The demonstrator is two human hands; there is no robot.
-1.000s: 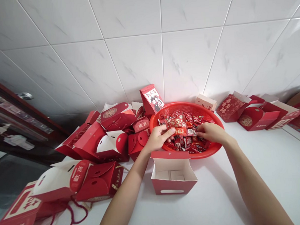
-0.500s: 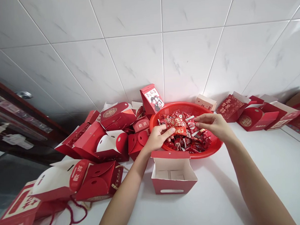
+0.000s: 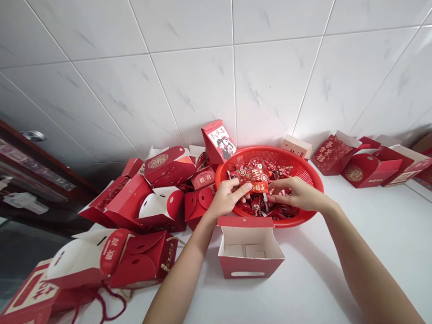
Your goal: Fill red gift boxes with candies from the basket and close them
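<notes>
My left hand (image 3: pixel 229 197) is closed on a red wrapped snack packet (image 3: pixel 253 175) with gold and white lettering, holding it above the left part of the red plastic basket (image 3: pixel 311 177). Down among the small red wrapped candies (image 3: pixel 264 205) in that basket is my right hand (image 3: pixel 296 194). Its fingers are bent together beside the packet, and what they grip is hard to make out. Just in front of the basket stands an open red gift box (image 3: pixel 251 268) with its lid flap up and a white inside.
Several red gift boxes (image 3: pixel 131 199) crowd the left side, some with rope handles (image 3: pixel 101 310). More boxes (image 3: pixel 366 167) line the wall at right. An upright box (image 3: pixel 218 143) and a pale box (image 3: pixel 297 147) stand behind the basket on the white table (image 3: pixel 314 282).
My right hand has moved down and slightly left, deeper among the candies, away from the red-and-white packet it was touching. My left hand keeps its packet in almost the same spot.
</notes>
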